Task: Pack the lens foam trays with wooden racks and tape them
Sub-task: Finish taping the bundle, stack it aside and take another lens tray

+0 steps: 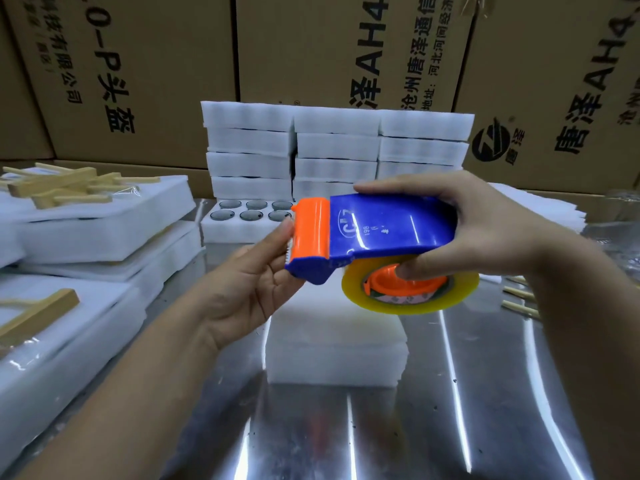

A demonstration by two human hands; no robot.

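We hold a blue dispenser (pixel 388 226) in both hands. Our right hand (pixel 467 230) grips its body above the roll (pixel 408 296), and our left hand (pixel 249 285) pinches its orange end. A foam tray (pixel 332 344) lies just below both hands. Racks (pixel 62 188) lie well left of the left hand.

A blue-and-orange tape dispenser (pixel 381 230) is hovering over a closed white foam tray pack (pixel 336 344) lying flat; wooden racks (pixel 52 182) are lying leftward.
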